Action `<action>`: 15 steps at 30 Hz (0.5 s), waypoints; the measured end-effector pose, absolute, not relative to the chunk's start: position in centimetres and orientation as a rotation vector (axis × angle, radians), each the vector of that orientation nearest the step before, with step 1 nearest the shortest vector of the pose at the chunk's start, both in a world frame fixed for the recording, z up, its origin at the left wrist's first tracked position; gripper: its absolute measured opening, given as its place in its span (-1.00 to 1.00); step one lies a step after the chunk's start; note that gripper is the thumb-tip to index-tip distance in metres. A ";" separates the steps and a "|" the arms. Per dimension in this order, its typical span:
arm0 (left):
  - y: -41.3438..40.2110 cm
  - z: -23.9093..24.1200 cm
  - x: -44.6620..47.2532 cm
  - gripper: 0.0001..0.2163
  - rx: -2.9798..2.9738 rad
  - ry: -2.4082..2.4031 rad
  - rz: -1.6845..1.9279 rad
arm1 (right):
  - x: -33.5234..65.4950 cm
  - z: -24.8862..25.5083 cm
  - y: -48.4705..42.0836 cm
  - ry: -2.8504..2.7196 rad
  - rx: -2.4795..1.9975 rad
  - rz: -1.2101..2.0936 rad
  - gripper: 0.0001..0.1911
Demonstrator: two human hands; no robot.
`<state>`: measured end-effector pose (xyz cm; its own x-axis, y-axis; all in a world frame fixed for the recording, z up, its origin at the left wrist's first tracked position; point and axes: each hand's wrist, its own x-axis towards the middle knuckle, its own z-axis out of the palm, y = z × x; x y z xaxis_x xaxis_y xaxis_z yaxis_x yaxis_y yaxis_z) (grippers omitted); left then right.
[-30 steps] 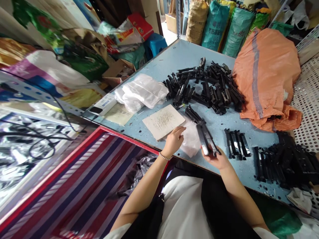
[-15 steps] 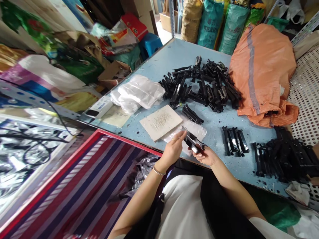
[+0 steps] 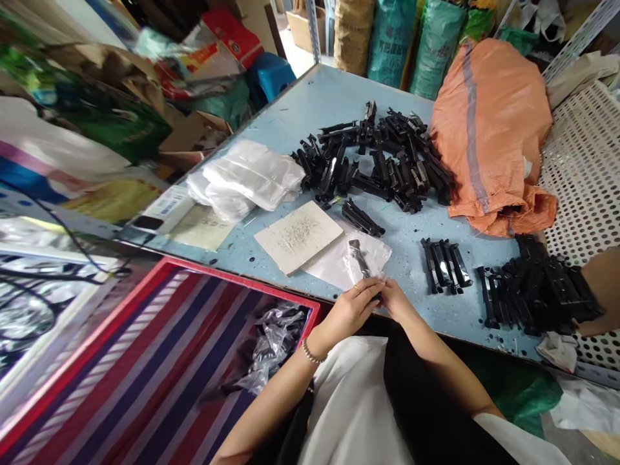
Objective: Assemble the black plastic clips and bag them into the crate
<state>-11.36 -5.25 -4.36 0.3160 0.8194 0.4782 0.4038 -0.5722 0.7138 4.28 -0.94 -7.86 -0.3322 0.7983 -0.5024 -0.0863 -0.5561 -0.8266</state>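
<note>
A black, glossy part lies inside a clear plastic bag at the table's front edge. My left hand, with a ring and a beaded bracelet, has its fingers closed on the near end of the bag. Close against it, my right hand is also closed at the bag's near end; its fingertips are partly hidden. Left of the bag is a pale flat block with dark specks on top. Just beyond the bag sits a small stack of black parts.
Behind lies a large heap of black parts. Folded clear bags lie at left, an orange sack at right. Four-sided rows aside, another black pile sits front right. Below left stands a red-rimmed crate with striped lining and bagged items.
The black part, held between both hands before, is now inside the clear bag. Both hands have moved down to the bag's near end. The view has shifted, with the scene sliding left.
</note>
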 end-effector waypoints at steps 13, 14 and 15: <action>-5.3 -8.0 -11.7 -0.64 2.226 1.126 1.176 | 3.7 -7.9 -1.8 -0.933 -1.490 1.883 -0.79; -5.0 -8.7 -11.8 -0.64 2.227 1.114 1.166 | 3.6 -8.3 -1.6 -0.947 -1.474 1.880 -0.77; -4.7 -9.3 -12.0 -0.64 2.218 1.113 1.160 | 3.7 -8.7 -1.5 -0.968 -1.440 1.879 -0.73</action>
